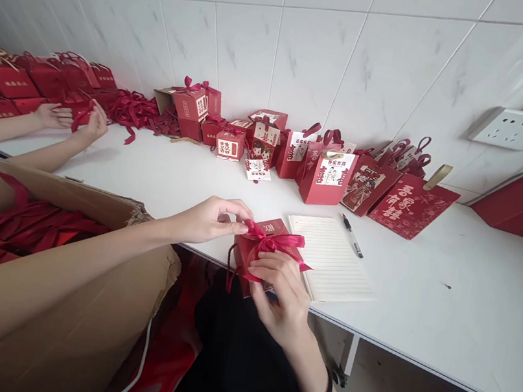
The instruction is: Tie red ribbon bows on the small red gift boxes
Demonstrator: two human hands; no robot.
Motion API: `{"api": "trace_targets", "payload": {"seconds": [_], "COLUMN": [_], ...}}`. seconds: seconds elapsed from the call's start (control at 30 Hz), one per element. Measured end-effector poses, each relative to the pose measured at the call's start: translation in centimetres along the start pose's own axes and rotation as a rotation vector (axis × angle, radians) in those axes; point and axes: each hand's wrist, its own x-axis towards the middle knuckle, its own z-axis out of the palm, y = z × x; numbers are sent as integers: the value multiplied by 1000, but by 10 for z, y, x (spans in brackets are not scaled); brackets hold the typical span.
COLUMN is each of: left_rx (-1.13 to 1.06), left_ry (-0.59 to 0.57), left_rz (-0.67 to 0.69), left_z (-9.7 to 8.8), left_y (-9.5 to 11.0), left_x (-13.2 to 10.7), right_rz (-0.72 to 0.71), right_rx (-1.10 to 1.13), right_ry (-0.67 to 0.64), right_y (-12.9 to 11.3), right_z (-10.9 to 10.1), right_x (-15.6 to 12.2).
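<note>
A small red gift box sits at the near edge of the white table. A red ribbon bow is tied on its top. My left hand pinches the bow's left loop with closed fingers. My right hand grips the box's front side and the ribbon tail from below, fingers curled. A black band circles my right wrist.
A lined notebook and pen lie right of the box. Red gift boxes and bags line the tiled wall. Another person's hands handle red ribbon at the left. A cardboard carton of red ribbons stands below left.
</note>
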Motion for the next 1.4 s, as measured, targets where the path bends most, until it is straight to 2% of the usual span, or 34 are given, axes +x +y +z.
{"api": "trace_targets", "payload": {"seconds": [0.1, 0.2, 0.4, 0.47, 0.63, 0.83, 0.93, 1.03, 1.1, 1.17, 1.23, 1.3, 1.33, 1.4], "left_rx": [-90, -236, -522, -470, -169, 111, 167, 177, 157, 132, 132, 147, 143, 95], "left_ry": [-15, -84, -153, -149, -71, -51, -5, 33, 45, 87, 192, 274, 271, 200], "left_rz": [-66, -177, -256, -265, -177, -116, -125, -134, -150, -175, -223, -323, -386, -484], "left_z": [2, 5, 6, 7, 14, 18, 20, 21, 22, 21, 19, 17, 16, 16], "left_y": [5, 9, 8, 7, 7, 12, 10, 8, 8, 9, 9, 7, 6, 2], "left_x": [-1, -3, -4, -4, -7, -10, -8, -5, -4, -4, -6, -7, -8, -8], "right_rz": [7, 8, -5, -16, -63, -83, -127, -167, -180, -71, 198, 496, 599, 706], "right_rx": [-6, -17, -20, -8, 62, 93, 15, -53, -15, 17, -48, -128, -138, -85], "right_ry": [2, 4, -19, -27, -12, -24, -66, -184, -163, 4, 133, 86, 22, -82], "right_y": [-1, -2, 0, 1, 4, 8, 4, -6, -12, -11, -4, 7, 13, 22], "right_z": [2, 3, 2, 2, 1, -12, -18, -23, -28, -36, -44, -49, -50, -49], "right_x": [0, 0, -1, -1, 0, -4, -6, -4, 0, 5, 11, 18, 21, 27]}}
